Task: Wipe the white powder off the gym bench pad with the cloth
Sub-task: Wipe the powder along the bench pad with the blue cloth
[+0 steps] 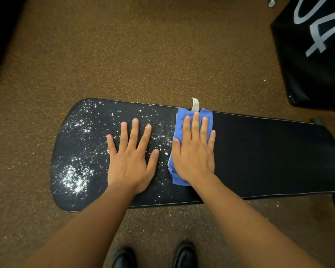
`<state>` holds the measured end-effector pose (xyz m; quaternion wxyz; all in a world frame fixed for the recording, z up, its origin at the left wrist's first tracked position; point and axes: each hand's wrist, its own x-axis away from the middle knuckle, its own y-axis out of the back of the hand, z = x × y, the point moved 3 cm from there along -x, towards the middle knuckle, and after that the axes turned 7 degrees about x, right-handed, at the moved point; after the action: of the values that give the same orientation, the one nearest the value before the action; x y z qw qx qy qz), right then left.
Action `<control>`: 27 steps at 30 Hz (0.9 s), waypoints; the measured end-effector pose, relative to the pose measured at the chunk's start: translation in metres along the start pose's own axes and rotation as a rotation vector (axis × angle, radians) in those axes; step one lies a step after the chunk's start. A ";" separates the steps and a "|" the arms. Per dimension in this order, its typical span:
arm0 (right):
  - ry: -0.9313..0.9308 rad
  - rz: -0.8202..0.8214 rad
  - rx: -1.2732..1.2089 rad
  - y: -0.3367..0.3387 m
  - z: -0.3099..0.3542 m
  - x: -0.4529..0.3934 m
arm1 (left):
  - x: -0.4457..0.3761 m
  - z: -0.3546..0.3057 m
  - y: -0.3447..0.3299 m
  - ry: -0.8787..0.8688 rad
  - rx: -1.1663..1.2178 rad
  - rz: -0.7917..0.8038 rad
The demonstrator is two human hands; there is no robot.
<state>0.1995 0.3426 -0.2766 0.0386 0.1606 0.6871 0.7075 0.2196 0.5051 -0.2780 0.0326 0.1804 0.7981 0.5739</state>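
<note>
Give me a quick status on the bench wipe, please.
Right hand flat on blue cloth. Left hand flat on pad. Powder remains left. Nothing blocking.

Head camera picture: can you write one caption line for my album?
Right hand presses a blue cloth flat on the bench pad, left hand beside it amid white powder.

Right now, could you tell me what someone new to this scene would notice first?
First the white powder, scattered over the left half of the black bench pad and thickest near its left end. Next the blue cloth at mid-pad, pressed flat under the right hand, with clean pad to its right. The left hand lies flat on the powdered part beside it.
</note>
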 end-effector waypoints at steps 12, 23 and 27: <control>0.097 0.018 0.032 -0.010 -0.028 0.057 | 0.001 0.000 0.001 -0.011 0.023 0.003; 0.139 -0.006 0.021 -0.003 0.014 0.046 | -0.001 0.001 -0.003 -0.007 0.027 0.001; 0.192 -0.003 0.060 -0.013 -0.016 0.082 | 0.000 0.000 -0.002 -0.008 0.030 0.001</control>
<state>0.1157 0.3504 -0.2748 -0.0312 0.0919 0.7087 0.6988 0.2196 0.5045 -0.2796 0.0329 0.1837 0.8063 0.5613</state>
